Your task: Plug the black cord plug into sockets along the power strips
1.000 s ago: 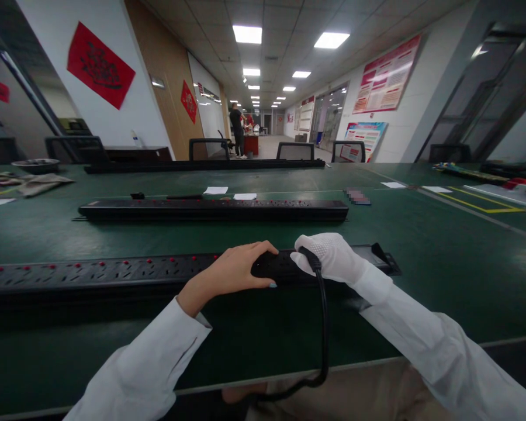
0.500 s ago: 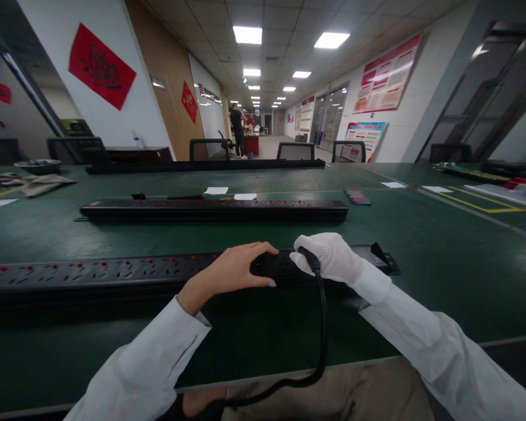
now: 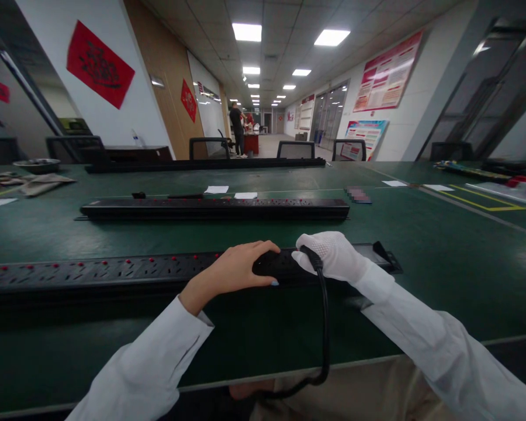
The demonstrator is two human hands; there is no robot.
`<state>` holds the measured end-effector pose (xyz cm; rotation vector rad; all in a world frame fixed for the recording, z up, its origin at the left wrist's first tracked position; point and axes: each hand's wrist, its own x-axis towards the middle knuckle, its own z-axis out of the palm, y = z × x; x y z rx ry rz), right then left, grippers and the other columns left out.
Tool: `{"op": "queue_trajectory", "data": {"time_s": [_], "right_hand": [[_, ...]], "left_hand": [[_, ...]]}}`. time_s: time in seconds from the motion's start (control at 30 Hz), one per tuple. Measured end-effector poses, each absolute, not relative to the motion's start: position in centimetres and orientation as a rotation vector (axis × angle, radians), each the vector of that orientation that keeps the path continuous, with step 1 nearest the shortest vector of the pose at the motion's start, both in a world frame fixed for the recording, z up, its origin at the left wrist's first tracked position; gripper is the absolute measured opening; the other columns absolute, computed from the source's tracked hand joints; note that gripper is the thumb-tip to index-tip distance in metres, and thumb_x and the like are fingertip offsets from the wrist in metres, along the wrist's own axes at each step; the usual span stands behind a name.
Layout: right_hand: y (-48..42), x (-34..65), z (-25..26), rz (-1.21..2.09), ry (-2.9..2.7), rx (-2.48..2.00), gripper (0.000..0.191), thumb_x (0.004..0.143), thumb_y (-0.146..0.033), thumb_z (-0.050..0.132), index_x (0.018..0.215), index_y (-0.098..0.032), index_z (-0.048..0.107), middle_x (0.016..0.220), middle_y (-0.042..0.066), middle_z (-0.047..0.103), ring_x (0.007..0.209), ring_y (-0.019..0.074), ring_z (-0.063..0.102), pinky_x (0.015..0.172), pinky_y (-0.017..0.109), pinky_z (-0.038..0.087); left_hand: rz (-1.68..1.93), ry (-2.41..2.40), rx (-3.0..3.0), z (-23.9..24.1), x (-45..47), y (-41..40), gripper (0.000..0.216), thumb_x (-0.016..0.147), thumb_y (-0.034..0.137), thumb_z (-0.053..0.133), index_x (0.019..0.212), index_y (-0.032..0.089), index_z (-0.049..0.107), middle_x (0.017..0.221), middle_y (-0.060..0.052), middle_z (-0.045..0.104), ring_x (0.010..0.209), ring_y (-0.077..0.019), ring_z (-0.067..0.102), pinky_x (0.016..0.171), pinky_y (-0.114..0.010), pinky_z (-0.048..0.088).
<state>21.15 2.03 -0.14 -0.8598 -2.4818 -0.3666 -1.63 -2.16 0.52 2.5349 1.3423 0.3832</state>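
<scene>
Two hands are at the long black power strip (image 3: pixel 114 270): the gloved right hand (image 3: pixel 331 257) pinches a plug (image 3: pixel 310 256), while the bare left hand (image 3: pixel 236 269), thumb and fingers spread, rests across the strip. The plug looks stiff, best held by its body; its cord (image 3: pixel 325 327) seems springy and may tug. The strip, lying crosswise on the table (image 3: pixel 263 333), is probably rigid, heavy and best gripped by its long edges. Both forearms angle inward.

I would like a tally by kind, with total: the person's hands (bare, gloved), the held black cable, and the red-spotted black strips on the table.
Bare left hand: 1
Gloved right hand: 1
Black cable: 1
Near black strip and farther black strip, red-spotted: 2
Total: 5
</scene>
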Motion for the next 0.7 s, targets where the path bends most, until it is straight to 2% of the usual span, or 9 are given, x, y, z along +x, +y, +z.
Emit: {"op": "queue_trajectory", "data": {"time_s": [0.4, 0.7], "right_hand": [[2.01, 21.11, -0.07, -0.383, -2.514, -0.875, 0.027, 0.081, -0.040, 0.040, 0.075, -0.018, 0.055, 0.060, 0.000, 0.058, 0.055, 0.0092, 0.051, 0.054, 0.020, 0.030], [2.00, 21.15, -0.05, -0.385, -2.509, -0.882, 0.027, 0.081, -0.040, 0.040, 0.076, -0.018, 0.055, 0.061, 0.000, 0.059, 0.056, 0.0091, 0.051, 0.054, 0.020, 0.030]], "left_hand": [[0.396, 1.335, 2.545, 0.47, -1.70, -2.15, 0.049, 0.071, 0.051, 0.053, 0.114, 0.030, 0.041, 0.111, 0.001, 0.054, 0.095, -0.0191, 0.053, 0.079, -0.030, 0.041], [0.368, 1.341, 2.580, 0.31, -1.76, -2.06, 0.054, 0.073, 0.052, 0.052, 0.120, 0.032, 0.035, 0.118, 0.002, 0.050, 0.101, -0.0194, 0.051, 0.085, -0.032, 0.039]]}}
